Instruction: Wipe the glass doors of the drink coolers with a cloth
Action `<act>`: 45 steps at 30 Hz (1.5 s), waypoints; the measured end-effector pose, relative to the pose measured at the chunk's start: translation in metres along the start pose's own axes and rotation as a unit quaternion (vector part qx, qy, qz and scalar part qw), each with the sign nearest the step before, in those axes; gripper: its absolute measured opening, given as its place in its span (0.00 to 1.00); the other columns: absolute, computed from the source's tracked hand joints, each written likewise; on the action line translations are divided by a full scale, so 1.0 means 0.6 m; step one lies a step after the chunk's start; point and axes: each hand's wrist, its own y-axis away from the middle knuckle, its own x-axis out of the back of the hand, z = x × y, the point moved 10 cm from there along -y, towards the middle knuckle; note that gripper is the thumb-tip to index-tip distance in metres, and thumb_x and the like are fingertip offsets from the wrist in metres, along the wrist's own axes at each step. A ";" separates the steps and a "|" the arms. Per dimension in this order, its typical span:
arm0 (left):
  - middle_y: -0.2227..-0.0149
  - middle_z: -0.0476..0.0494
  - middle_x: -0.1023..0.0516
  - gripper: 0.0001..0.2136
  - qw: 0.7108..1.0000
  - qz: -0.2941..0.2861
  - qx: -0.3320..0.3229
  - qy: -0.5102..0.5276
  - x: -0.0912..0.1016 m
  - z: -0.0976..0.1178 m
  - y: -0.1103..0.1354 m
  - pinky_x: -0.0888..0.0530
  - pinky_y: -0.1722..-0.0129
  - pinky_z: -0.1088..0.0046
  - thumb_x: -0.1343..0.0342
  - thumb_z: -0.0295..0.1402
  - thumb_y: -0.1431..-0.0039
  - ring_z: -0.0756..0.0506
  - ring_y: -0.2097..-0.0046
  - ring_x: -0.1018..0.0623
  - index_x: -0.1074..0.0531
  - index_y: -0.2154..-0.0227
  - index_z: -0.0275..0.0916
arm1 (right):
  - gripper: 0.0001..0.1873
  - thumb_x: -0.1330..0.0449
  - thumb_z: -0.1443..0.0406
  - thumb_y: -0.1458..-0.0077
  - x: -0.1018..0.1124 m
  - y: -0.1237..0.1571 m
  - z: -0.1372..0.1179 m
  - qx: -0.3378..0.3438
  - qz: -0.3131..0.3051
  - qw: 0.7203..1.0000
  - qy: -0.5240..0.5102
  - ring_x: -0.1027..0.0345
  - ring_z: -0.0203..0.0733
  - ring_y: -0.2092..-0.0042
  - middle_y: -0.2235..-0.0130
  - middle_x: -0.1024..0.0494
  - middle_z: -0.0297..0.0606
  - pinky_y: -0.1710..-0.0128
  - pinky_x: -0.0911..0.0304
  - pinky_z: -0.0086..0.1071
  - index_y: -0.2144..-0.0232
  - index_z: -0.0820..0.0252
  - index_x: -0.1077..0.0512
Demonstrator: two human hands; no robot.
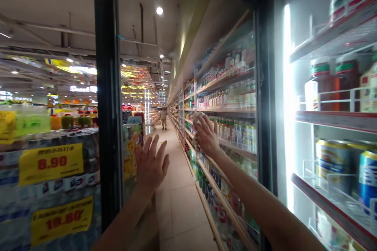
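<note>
In the head view a glass door (pixel 182 43) with a black frame (pixel 107 86) stands swung open in front of me. My right hand (pixel 207 135) presses a crumpled white cloth (pixel 199 117) against the pane, fingers spread over it. Lower and to the left, my left hand (pixel 153 162) is open, with its fingers raised and apart at the glass. Whether its palm touches the pane I cannot tell. Rows of bottles on shelves show in or through the glass behind my right hand.
On the right a lit cooler holds bottles with green caps (pixel 320 82) and several cans (pixel 332 159) on wire-fronted shelves. Stacked packs of drinks (pixel 59 188) with yellow price signs (pixel 51 162) stand at left. Far down the tiled aisle (pixel 176 200) is a person (pixel 163 117).
</note>
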 end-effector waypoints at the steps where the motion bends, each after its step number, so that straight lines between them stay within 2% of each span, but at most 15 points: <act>1: 0.37 0.36 0.46 0.25 1.000 -0.001 0.011 -0.006 -0.001 -0.004 -0.016 0.54 0.37 0.51 0.50 0.33 0.41 0.39 0.35 0.48 0.45 0.40 0.41 | 0.23 0.52 0.63 0.43 0.006 0.007 0.021 -0.007 -0.002 1.000 0.009 0.57 0.44 0.35 0.39 0.40 0.40 0.38 0.64 0.49 0.45 0.52 0.37; 4: 0.36 0.35 0.49 0.26 0.999 -0.005 0.040 -0.020 -0.007 -0.016 -0.047 0.54 0.37 0.51 0.52 0.36 0.39 0.38 0.34 0.51 0.46 0.39 0.39 | 0.24 0.56 0.64 0.42 0.041 0.038 0.167 -0.154 0.026 0.987 0.035 0.54 0.46 0.36 0.39 0.40 0.44 0.39 0.60 0.53 0.43 0.55 0.39; 8: 0.35 0.36 0.51 0.27 0.999 -0.007 0.040 -0.022 -0.006 -0.015 -0.051 0.55 0.37 0.51 0.52 0.36 0.39 0.39 0.34 0.52 0.49 0.38 0.39 | 0.28 0.59 0.63 0.43 0.091 0.095 0.345 -0.459 0.130 0.878 0.032 0.52 0.55 0.38 0.39 0.42 0.54 0.44 0.55 0.61 0.41 0.63 0.42; 11: 0.35 0.36 0.50 0.28 0.999 -0.002 0.040 -0.019 -0.001 -0.012 -0.046 0.55 0.37 0.51 0.52 0.36 0.39 0.39 0.34 0.51 0.50 0.38 0.40 | 0.28 0.59 0.63 0.43 0.081 0.038 0.294 -0.417 0.135 0.898 0.021 0.54 0.55 0.37 0.38 0.44 0.53 0.43 0.55 0.59 0.41 0.65 0.42; 14: 0.35 0.37 0.51 0.28 0.999 0.005 0.038 -0.009 0.002 -0.013 -0.047 0.56 0.37 0.52 0.51 0.36 0.40 0.39 0.34 0.51 0.51 0.37 0.41 | 0.26 0.57 0.62 0.42 0.036 -0.063 0.111 -0.136 0.047 0.990 0.006 0.58 0.47 0.35 0.37 0.43 0.43 0.39 0.59 0.51 0.42 0.56 0.41; 17: 0.35 0.38 0.50 0.28 0.999 0.013 0.030 -0.001 0.002 -0.015 -0.047 0.56 0.36 0.54 0.51 0.36 0.40 0.40 0.34 0.50 0.51 0.37 0.42 | 0.24 0.51 0.62 0.44 0.003 -0.076 -0.022 0.108 -0.046 0.993 -0.013 0.60 0.43 0.34 0.38 0.42 0.35 0.37 0.65 0.48 0.44 0.48 0.38; 19: 0.35 0.38 0.50 0.28 0.999 0.015 0.029 0.000 0.001 -0.018 -0.046 0.56 0.36 0.54 0.52 0.36 0.39 0.40 0.34 0.50 0.51 0.37 0.42 | 0.24 0.50 0.64 0.45 0.009 -0.063 0.023 0.064 -0.065 0.996 -0.014 0.58 0.42 0.35 0.38 0.41 0.34 0.36 0.66 0.47 0.44 0.47 0.38; 21: 0.35 0.39 0.51 0.28 1.000 0.010 0.030 -0.002 -0.003 -0.020 -0.045 0.55 0.36 0.54 0.52 0.35 0.39 0.40 0.34 0.50 0.51 0.37 0.42 | 0.25 0.52 0.65 0.44 0.039 -0.037 0.159 -0.136 -0.032 0.990 -0.003 0.56 0.44 0.35 0.38 0.41 0.40 0.38 0.62 0.49 0.44 0.53 0.38; 25: 0.35 0.38 0.52 0.29 0.999 0.009 0.027 -0.014 -0.007 -0.019 -0.043 0.55 0.37 0.53 0.51 0.35 0.40 0.39 0.34 0.51 0.53 0.37 0.42 | 0.28 0.63 0.66 0.41 0.100 0.054 0.360 -0.444 0.065 0.893 0.036 0.55 0.60 0.37 0.39 0.47 0.65 0.47 0.55 0.65 0.41 0.75 0.45; 28: 0.35 0.38 0.53 0.29 0.999 0.011 0.025 -0.015 -0.010 -0.020 -0.043 0.55 0.37 0.52 0.51 0.34 0.40 0.39 0.34 0.51 0.53 0.37 0.41 | 0.27 0.60 0.65 0.41 0.079 0.037 0.305 -0.394 0.055 0.917 0.035 0.55 0.55 0.36 0.38 0.45 0.56 0.44 0.55 0.60 0.41 0.67 0.43; 31: 0.35 0.37 0.52 0.29 1.000 0.016 0.019 -0.015 -0.011 -0.022 -0.042 0.54 0.37 0.52 0.51 0.35 0.40 0.39 0.34 0.51 0.53 0.37 0.41 | 0.24 0.53 0.63 0.42 0.022 -0.020 0.099 -0.082 -0.008 0.997 0.006 0.58 0.45 0.35 0.38 0.41 0.41 0.38 0.60 0.50 0.43 0.54 0.39; 34: 0.35 0.38 0.51 0.29 1.000 0.023 0.010 -0.016 -0.008 -0.024 -0.042 0.54 0.37 0.53 0.51 0.35 0.40 0.40 0.34 0.51 0.52 0.37 0.41 | 0.21 0.49 0.62 0.43 -0.009 0.002 -0.040 0.156 -0.062 0.986 -0.020 0.57 0.42 0.35 0.40 0.38 0.35 0.36 0.66 0.47 0.46 0.47 0.35; 38: 0.35 0.38 0.51 0.27 1.000 0.021 0.004 -0.018 -0.006 -0.021 -0.040 0.53 0.37 0.53 0.51 0.34 0.40 0.40 0.34 0.51 0.49 0.38 0.41 | 0.24 0.53 0.65 0.42 0.035 0.030 0.147 -0.144 0.017 0.989 0.016 0.54 0.48 0.36 0.39 0.40 0.43 0.39 0.60 0.53 0.43 0.53 0.38; 41: 0.35 0.37 0.50 0.27 1.000 0.019 0.006 -0.019 -0.004 -0.018 -0.040 0.54 0.37 0.52 0.50 0.34 0.40 0.40 0.34 0.51 0.47 0.39 0.40 | 0.27 0.58 0.65 0.42 0.078 0.090 0.295 -0.422 0.121 0.898 0.034 0.53 0.52 0.36 0.38 0.43 0.51 0.43 0.54 0.57 0.41 0.61 0.42; 45: 0.37 0.36 0.46 0.27 0.999 0.028 -0.011 -0.015 -0.003 -0.015 -0.040 0.54 0.36 0.54 0.50 0.33 0.40 0.41 0.34 0.51 0.47 0.39 0.39 | 0.26 0.56 0.64 0.42 0.048 0.036 0.184 -0.280 0.082 0.957 0.010 0.58 0.49 0.35 0.37 0.44 0.48 0.40 0.56 0.53 0.41 0.60 0.41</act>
